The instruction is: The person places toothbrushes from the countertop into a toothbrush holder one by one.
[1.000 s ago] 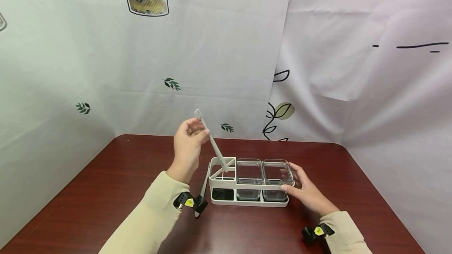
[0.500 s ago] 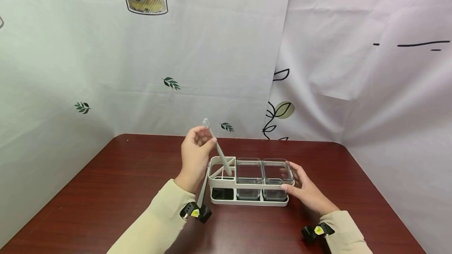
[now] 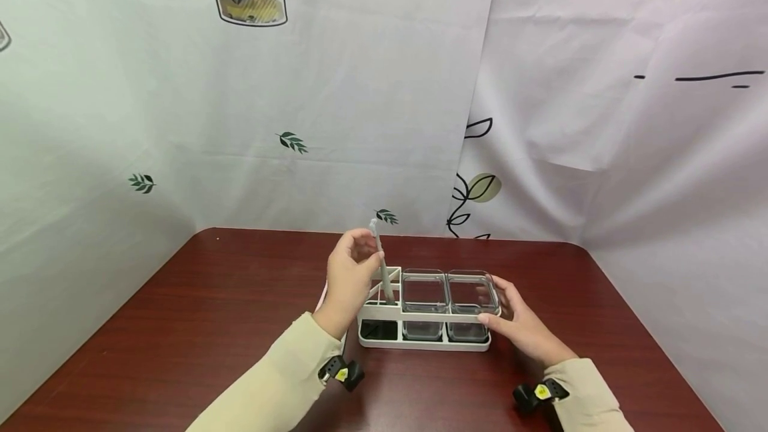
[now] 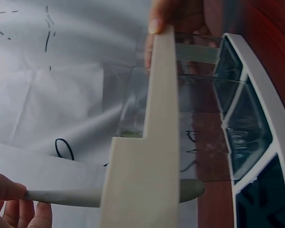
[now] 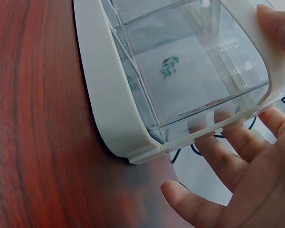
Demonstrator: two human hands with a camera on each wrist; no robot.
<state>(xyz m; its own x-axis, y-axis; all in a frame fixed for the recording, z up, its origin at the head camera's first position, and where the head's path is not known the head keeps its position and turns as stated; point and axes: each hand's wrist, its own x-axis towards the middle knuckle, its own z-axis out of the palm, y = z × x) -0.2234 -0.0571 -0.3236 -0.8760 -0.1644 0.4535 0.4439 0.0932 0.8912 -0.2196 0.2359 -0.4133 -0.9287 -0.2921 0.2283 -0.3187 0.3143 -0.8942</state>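
My left hand [image 3: 350, 277] pinches a pale grey toothbrush [image 3: 386, 280] between thumb and fingers near its bristle end. The brush stands almost upright, its lower end inside the divided left section of a white toothbrush holder [image 3: 420, 318]. In the left wrist view the handle [image 4: 71, 197] passes behind the holder's wide front band [image 4: 141, 180], and its rounded tip shows beyond it. My right hand [image 3: 525, 327] grips the holder's right end. In the right wrist view its thumb is on the upper rim and its other fingers spread along the end.
Two clear cups [image 3: 424, 292] sit side by side in the holder's other sections. Left of the holder a slim pale stick [image 3: 322, 296] is mostly hidden by my left wrist. A dark red wooden table [image 3: 240, 299] lies beneath, with a printed white curtain [image 3: 384, 85] behind.
My left hand has moved right and down with the toothbrush, which now stands more upright and lower in the left section. My right hand and the holder have stayed put.
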